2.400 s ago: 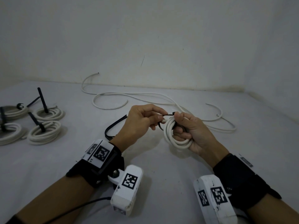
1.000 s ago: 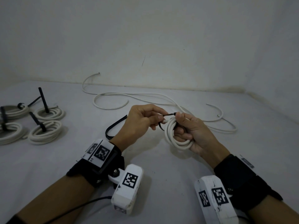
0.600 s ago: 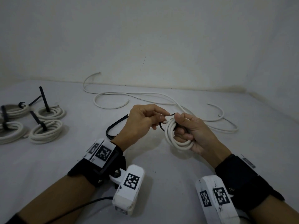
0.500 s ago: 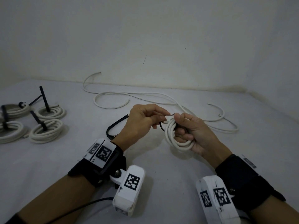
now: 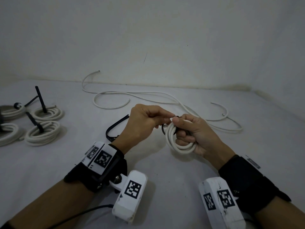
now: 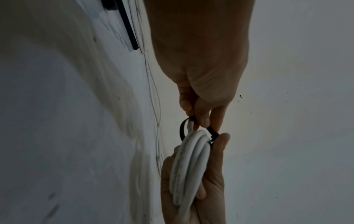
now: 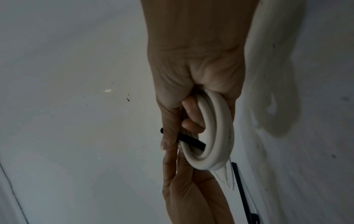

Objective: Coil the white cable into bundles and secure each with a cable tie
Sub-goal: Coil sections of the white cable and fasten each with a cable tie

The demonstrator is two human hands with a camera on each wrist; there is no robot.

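Note:
My right hand (image 5: 189, 129) grips a small coil of white cable (image 5: 175, 139), held upright above the table; its fingers pass through the loop (image 7: 210, 133). A black cable tie (image 6: 211, 132) runs around the top of the coil (image 6: 191, 166). My left hand (image 5: 148, 119) pinches the tie's end (image 5: 175, 116) between thumb and fingers, right against my right thumb. The tie's strap (image 7: 191, 142) crosses the coil's inside in the right wrist view.
Loose white cable (image 5: 148, 95) snakes across the table behind my hands. A spare black tie (image 5: 115, 128) lies just left of my left hand. Several tied coils (image 5: 42, 134) with black ties sticking up sit at the far left.
My left hand has drawn closer to my right thumb at the top of the coil; the black tie's visible length between the hands has shortened. The coil has stayed in place.

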